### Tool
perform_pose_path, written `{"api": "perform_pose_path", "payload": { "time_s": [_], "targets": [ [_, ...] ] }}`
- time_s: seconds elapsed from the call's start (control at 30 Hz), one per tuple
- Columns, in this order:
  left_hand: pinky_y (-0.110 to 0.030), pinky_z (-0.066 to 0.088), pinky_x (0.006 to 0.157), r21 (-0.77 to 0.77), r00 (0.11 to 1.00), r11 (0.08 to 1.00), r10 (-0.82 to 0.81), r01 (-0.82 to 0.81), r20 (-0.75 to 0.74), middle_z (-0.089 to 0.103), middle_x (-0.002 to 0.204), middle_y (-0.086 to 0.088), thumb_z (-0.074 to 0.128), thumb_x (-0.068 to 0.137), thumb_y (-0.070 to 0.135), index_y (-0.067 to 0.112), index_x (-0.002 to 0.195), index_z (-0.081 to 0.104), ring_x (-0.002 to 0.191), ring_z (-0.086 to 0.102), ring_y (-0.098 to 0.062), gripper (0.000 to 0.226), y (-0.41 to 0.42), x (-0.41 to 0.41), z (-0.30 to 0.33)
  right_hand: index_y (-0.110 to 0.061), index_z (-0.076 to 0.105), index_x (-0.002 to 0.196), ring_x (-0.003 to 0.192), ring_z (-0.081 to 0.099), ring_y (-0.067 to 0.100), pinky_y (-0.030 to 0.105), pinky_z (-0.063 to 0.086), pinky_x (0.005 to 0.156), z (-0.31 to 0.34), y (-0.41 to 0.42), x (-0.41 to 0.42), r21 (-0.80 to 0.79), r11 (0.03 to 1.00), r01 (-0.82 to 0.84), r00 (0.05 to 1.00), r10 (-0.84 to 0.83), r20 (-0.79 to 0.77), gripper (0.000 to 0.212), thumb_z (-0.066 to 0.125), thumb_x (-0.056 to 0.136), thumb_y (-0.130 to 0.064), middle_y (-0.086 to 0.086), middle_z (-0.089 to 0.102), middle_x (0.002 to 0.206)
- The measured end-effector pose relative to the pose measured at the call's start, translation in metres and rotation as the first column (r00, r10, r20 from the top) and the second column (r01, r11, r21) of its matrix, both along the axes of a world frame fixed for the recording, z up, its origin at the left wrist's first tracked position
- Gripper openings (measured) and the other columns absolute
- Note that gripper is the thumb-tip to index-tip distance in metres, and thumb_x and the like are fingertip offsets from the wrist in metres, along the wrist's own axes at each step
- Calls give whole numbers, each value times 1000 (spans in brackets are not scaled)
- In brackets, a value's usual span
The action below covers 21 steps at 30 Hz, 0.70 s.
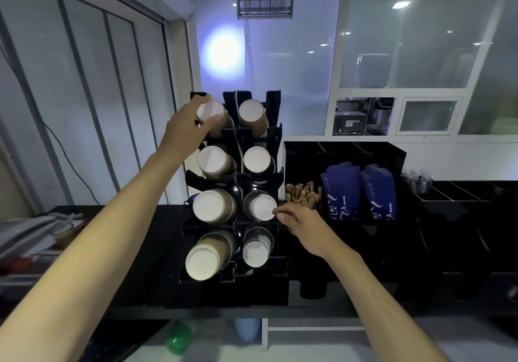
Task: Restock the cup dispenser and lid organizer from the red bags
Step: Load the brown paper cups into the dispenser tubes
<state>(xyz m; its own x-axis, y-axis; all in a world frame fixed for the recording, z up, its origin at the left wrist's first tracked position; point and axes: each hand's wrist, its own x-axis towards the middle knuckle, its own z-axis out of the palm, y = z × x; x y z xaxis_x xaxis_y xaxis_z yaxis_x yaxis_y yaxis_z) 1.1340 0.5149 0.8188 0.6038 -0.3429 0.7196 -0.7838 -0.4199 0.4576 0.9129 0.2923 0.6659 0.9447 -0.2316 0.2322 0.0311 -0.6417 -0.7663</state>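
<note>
Gripping the top-left cup stack (210, 115) in the black cup dispenser (235, 179) with my left hand (186, 127), my right hand (301, 220) pinches a lower-right stack (262, 207); all eight slots hold cups.

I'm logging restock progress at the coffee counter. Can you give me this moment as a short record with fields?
setting: black counter with a black cup dispenser, two columns by four rows
dispenser fill: every visible slot shows a paper cup stack
left hand: grips the top-left cup stack
right hand: fingertips at the rim of the right cup stack in the third row
beside dispenser: brown sticks, blue sleeves
red bags: not in view
</note>
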Motion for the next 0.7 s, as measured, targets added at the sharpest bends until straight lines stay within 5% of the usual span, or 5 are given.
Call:
{"api": "perform_pose_path", "payload": {
  "time_s": [0.37, 0.47, 0.53, 0.6, 0.7],
  "targets": [
    [-16, 47, 66, 25, 998, 1000, -2, 3, -67, 63, 123, -2, 61, 104, 46, 30, 151, 44, 86, 63, -18, 53, 0, -18, 9, -19, 71, 127, 85, 56, 0, 14, 39, 77, -6, 3, 0, 7, 1000, 22, 999, -22, 24, 26, 54, 110, -28, -16, 63, 95],
    [-35, 53, 93, 166, 996, 983, 83, -77, -32, 50, 152, -8, 53, 106, 49, 31, 160, 34, 116, 61, -26, 60, 0, -26, 11, -20, 69, 131, 109, 61, 10, 19, 43, 87, -2, 10, -5, 10, 1000, 26, 999, -26, 34, 29, 51, 111, -30, -8, 68, 114],
    [-52, 41, 113, 288, 981, 938, 195, -191, 14, 26, 171, -7, 49, 106, 54, 33, 163, 26, 152, 32, -32, 66, 3, -34, 9, -22, 65, 138, 123, 58, 13, 24, 43, 100, -2, 12, -10, 20, 999, 28, 999, -29, 36, 32, 51, 111, -30, -3, 67, 131],
    [-56, 34, 119, 336, 963, 902, 248, -269, 104, 16, 174, -7, 49, 106, 54, 31, 165, 23, 159, 15, -32, 68, 7, -51, 0, -26, 61, 143, 126, 57, 10, 26, 45, 104, -3, 15, -20, 51, 998, 45, 997, -48, 63, 34, 54, 110, -31, -4, 64, 138],
    [-55, 34, 121, 331, 955, 901, 229, -282, 189, 24, 172, -8, 50, 106, 49, 26, 164, 29, 157, 20, -34, 65, 12, -96, -25, -26, 64, 140, 123, 59, 6, 34, 51, 108, -9, 17, -43, 100, 990, 96, 981, -112, 162, 34, 61, 106, -27, -9, 64, 135]
  ]
}}
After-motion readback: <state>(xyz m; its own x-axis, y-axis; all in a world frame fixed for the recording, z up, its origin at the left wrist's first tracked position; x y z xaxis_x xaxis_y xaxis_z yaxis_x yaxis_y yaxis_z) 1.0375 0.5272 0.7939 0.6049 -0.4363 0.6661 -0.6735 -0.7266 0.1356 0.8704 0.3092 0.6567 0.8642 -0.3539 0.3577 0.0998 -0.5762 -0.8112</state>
